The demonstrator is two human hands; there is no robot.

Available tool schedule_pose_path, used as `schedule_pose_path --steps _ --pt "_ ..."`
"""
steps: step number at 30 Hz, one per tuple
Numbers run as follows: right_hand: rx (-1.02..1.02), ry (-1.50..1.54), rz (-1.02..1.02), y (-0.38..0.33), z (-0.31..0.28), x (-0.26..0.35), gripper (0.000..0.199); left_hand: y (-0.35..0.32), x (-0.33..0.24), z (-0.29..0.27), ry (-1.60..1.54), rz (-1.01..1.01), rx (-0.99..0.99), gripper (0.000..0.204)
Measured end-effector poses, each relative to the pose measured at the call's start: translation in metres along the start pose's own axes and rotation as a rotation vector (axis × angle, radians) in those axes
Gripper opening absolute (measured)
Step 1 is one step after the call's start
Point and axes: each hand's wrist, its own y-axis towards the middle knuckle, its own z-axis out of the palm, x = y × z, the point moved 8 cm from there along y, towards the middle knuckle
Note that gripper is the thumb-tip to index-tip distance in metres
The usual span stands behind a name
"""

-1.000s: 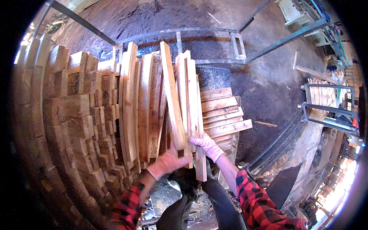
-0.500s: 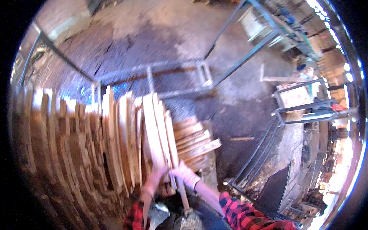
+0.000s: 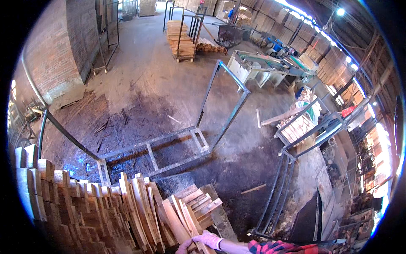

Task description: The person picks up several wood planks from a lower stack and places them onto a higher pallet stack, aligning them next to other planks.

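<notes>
At the lower edge, my right hand (image 3: 208, 239), in what looks like a pale pink glove, is closed round the right side of a small bundle of wooden boards (image 3: 179, 218). My left hand (image 3: 185, 247) grips the same boards from the left; only part of it shows, and its forearm is out of view. The boards point away from me, fanned slightly apart at their far ends. Just left of them stands a large stack of boards (image 3: 139, 211). To their right lies a smaller pile of short boards (image 3: 203, 203).
Beyond the stack, an open metal frame rack (image 3: 150, 156) stands on the dark, dirty floor. A loose stick (image 3: 253, 189) lies to its right. Farther right are a metal cart (image 3: 296, 127) with wood and a pale machine table (image 3: 247, 70). A loaded rack (image 3: 179, 38) stands far back.
The view has tilted up, showing more of the far room. My hands and the held boards now appear lower in the picture; both hands still grip the boards.
</notes>
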Motion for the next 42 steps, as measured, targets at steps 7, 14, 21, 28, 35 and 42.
schedule_pose_path --steps 7,14,21,28,35,42 --pt "0.253 0.597 0.167 -0.088 0.005 0.064 0.036 -0.073 -0.040 0.097 0.377 -0.194 -0.410 0.053" --pt "0.189 0.627 0.309 0.121 0.027 0.004 0.054 0.058 -0.079 -0.061 0.205 -0.078 -0.517 0.052" --pt "0.329 0.790 0.179 0.025 0.045 -0.006 0.064 0.004 -0.042 -0.048 0.434 0.043 -0.427 0.063" --pt "0.296 0.281 -0.463 -0.094 0.021 0.100 0.092 -0.097 -0.063 0.067 0.244 0.369 -0.389 0.059" --pt "0.342 -0.313 -0.841 -0.304 0.028 0.320 0.109 -0.256 -0.116 0.232 0.152 0.979 -0.250 0.063" --pt "0.652 -0.629 -1.376 -0.511 0.142 0.408 0.105 -0.445 -0.088 0.290 -0.117 1.424 -0.052 0.070"
